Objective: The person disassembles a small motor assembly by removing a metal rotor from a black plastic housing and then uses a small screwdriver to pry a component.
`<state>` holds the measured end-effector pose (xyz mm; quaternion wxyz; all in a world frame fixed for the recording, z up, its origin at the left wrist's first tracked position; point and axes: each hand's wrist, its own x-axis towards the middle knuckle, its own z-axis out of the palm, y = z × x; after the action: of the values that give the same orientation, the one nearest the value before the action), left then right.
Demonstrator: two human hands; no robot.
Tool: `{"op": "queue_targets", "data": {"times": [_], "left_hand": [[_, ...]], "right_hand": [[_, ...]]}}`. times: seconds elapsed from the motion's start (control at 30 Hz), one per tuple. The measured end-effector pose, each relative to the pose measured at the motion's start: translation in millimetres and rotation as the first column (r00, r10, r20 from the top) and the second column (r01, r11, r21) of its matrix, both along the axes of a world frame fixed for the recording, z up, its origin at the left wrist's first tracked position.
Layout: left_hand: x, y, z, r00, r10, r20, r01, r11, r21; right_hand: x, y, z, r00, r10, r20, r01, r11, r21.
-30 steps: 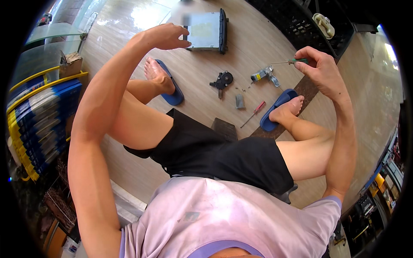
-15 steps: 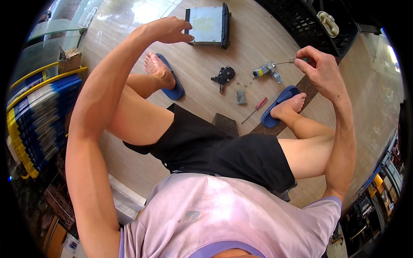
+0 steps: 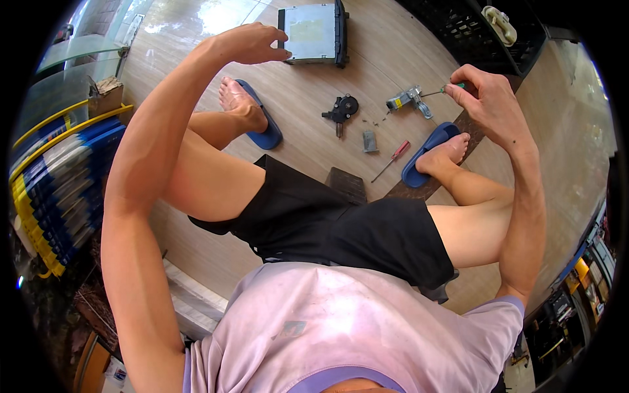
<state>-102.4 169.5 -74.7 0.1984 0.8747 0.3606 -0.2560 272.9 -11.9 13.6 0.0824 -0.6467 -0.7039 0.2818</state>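
Observation:
My left hand [image 3: 257, 43] is reached out to the far left, fingers apart. Its fingertips touch the left edge of a silver, box-shaped car stereo unit [image 3: 309, 33] with a black front, which lies on the floor. Thumb and fingers of my right hand [image 3: 481, 95] pinch a screwdriver with a green handle [image 3: 461, 86]. Its thin shaft points left at a small silver metal mechanism with a yellow label [image 3: 407, 100]; whether the tip touches it I cannot tell.
Between my feet lie a black part with a round disc [image 3: 341, 112], a grey metal piece [image 3: 370, 141], tiny screws and a red-handled screwdriver [image 3: 392, 160]. A black crate [image 3: 458, 33] stands far right. Left is a rack of blue packets [image 3: 62, 177].
The view has shifted slightly. My right hand has come a little closer to the metal mechanism, and less of the screwdriver shaft shows. My left hand stays at the stereo unit's edge.

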Motion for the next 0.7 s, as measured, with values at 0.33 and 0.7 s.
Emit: {"op": "queue_targets", "data": {"times": [0.33, 0.7], "left_hand": [[1.7, -1.2, 0.0, 1.0, -0.003, -0.002, 0.003, 1.0, 0.005], [1.8, 0.5, -1.0, 1.0, 0.004, 0.01, -0.004, 1.0, 0.007]], "right_hand": [[1.0, -1.7, -1.7, 1.0, 0.029, -0.009, -0.029, 0.999, 0.022], [0.8, -2.9, -2.0, 0.999, 0.033, 0.016, -0.034, 0.999, 0.026]]}}
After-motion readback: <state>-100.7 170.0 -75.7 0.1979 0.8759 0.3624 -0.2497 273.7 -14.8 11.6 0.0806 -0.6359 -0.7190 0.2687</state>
